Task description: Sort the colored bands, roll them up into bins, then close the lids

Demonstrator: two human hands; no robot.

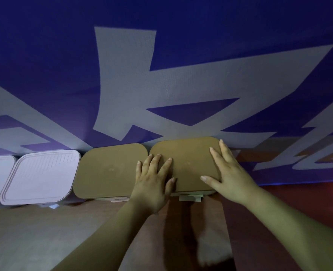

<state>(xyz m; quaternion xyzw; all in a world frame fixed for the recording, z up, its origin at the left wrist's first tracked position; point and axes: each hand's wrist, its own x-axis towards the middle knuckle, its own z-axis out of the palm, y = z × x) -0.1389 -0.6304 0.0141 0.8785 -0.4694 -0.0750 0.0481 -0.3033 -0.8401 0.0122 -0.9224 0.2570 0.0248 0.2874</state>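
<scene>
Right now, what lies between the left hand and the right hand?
In the head view, only a bare stretch of the right brown lid lies between them; the left hand and the right hand both touch it with straight fingers.

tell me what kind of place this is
Likely an indoor floor area, maybe a staged work spot: a wood-look floor, a row of lidded bins set against a big blue banner with grey lettering, and a bare foot on the floor.
</scene>
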